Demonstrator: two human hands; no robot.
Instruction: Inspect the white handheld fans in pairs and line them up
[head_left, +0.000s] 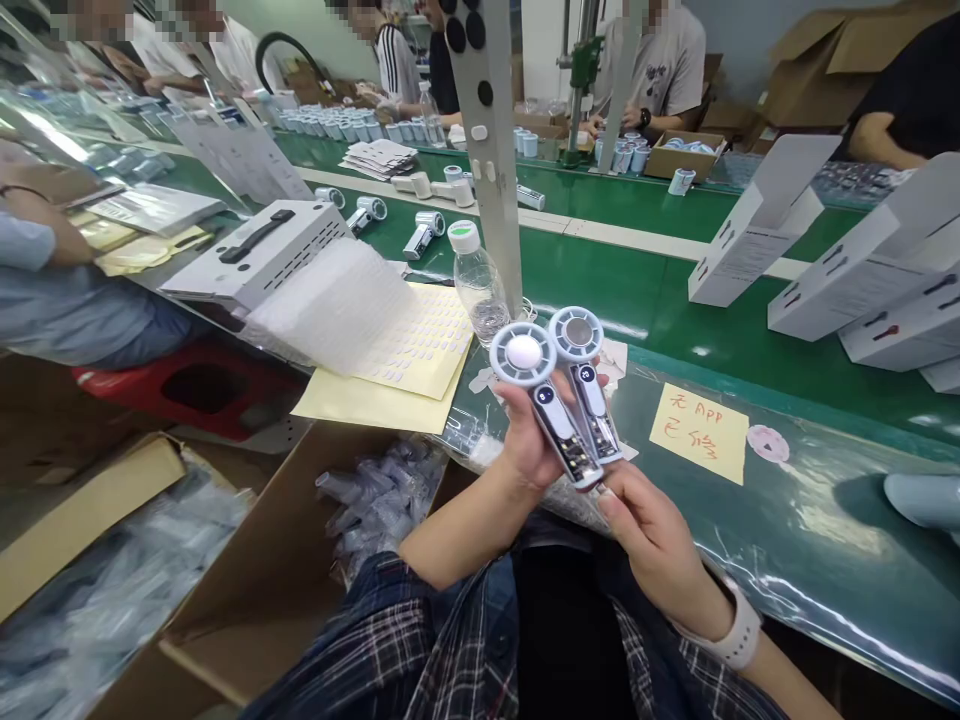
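Note:
My left hand [527, 442] is closed around two handheld fans held side by side over the bench edge. The nearer fan [555, 405] has a light blue ring head with a white centre. Behind it and to the right, the second fan [589, 375] has a grey centre. Both handles show a small lit display, and their lower parts are uncovered, with circuit boards in sight. At the handles' bottom ends my right hand [649, 515] pinches thumb and finger together. Whatever lies between those fingertips is too small to name.
A plastic bottle [478, 285] stands by the metal post [491, 160]. Yellow sticker sheets [390, 395] lie left, a handwritten note [699, 432] right. White boxes [750, 240] and more fans [425, 235] sit on the green belt. Below left, a carton [247, 560] holds clear plastic parts. Co-workers sit opposite.

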